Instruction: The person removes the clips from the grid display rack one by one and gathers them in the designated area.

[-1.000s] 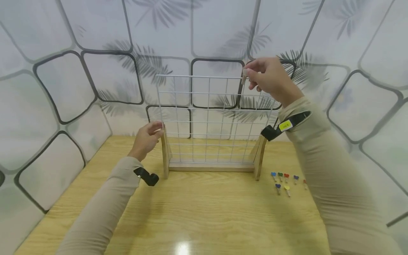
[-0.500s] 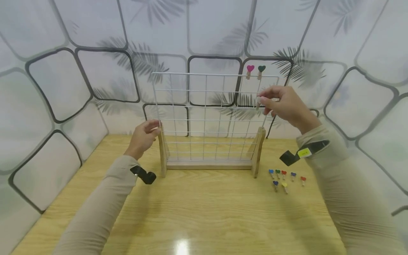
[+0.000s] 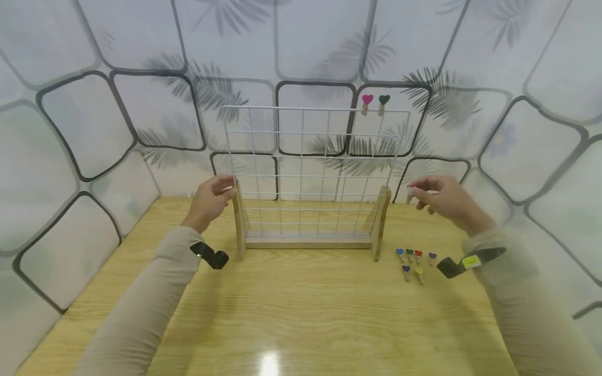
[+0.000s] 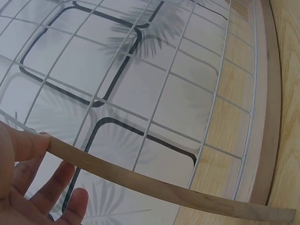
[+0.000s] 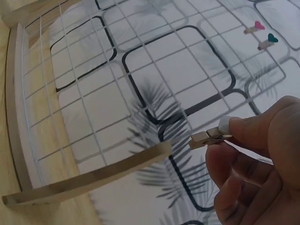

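Observation:
A white wire grid rack (image 3: 302,172) stands upright in wooden feet on the table. My left hand (image 3: 209,201) holds the rack's left side, where the wire meets the wooden upright (image 4: 122,173); thumb and fingers are around its edge. Right of the rack, my right hand (image 3: 444,201) is raised above the table and pinches a small wooden clothespin (image 5: 206,138) between thumb and fingers. Whatever decorates that clothespin is hidden by the hand. Clipped on the rack's top wire at the right are a pink heart clothespin (image 3: 367,103) and a dark green heart clothespin (image 3: 383,103).
Several heart clothespins lie on the table right of the rack, among them a light blue clothespin (image 3: 400,254), a red clothespin (image 3: 418,255) and a yellow clothespin (image 3: 419,274). A patterned backdrop (image 3: 320,47) rises behind the wooden table (image 3: 301,308).
My right hand has moved from the rack's top wire down and to the right, pinching a clothespin, and the pink and green clothespins came into view. My left hand has kept its hold.

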`<state>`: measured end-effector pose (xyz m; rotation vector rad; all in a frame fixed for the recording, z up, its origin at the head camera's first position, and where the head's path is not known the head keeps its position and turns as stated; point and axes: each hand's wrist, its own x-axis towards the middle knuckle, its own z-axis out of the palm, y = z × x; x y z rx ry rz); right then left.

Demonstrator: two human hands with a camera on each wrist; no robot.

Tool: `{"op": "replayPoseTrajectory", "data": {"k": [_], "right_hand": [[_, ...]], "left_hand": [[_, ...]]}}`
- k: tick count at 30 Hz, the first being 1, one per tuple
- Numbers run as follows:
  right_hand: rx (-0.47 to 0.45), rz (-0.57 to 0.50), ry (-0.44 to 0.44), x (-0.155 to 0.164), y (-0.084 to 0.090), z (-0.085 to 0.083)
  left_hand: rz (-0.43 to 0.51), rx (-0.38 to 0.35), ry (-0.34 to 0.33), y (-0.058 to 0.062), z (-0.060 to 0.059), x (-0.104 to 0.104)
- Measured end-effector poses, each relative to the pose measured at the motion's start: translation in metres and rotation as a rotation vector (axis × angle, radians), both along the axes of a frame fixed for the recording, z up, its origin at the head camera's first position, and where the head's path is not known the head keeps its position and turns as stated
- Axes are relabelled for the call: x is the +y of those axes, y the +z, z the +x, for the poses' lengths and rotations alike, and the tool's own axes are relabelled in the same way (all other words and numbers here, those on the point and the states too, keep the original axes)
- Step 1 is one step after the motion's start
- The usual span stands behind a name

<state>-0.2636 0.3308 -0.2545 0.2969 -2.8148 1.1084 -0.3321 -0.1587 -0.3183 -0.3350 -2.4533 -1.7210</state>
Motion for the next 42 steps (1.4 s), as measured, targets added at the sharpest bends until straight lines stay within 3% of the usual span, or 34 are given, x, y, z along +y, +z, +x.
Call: {"op": "replayPoseTrajectory", "data": {"k": [8,13,18,22,28,35,42], "right_hand": [[-0.113,0.038,-0.010,0.042,-0.047,0.013],[-0.178,-0.009,0.013,0.066,-0.084,0.018],[-0.303,-0.066,0.046,0.078,-0.113,0.020],[-0.359,-0.084,0.057,0.081,-0.126,0.023],[-0.359,-0.033,0.033,0.085,-0.140,0.031],[-0.387,-0.051,0.010,0.091,-0.158,0.038],[-0.328,0.001,0.009,0.092,-0.171,0.038]], "left_hand": [[0.008,0.000,0.014,0.003,-0.001,0.003],[0.003,-0.008,0.018,0.003,0.000,0.005],[-0.008,0.006,0.023,0.002,0.001,0.003],[-0.020,0.019,0.029,0.003,0.003,0.000],[-0.012,0.020,0.012,0.003,0.002,0.002],[-0.007,0.016,0.009,0.002,0.002,0.007],[-0.002,0.010,0.012,0.001,0.003,0.005]]}}
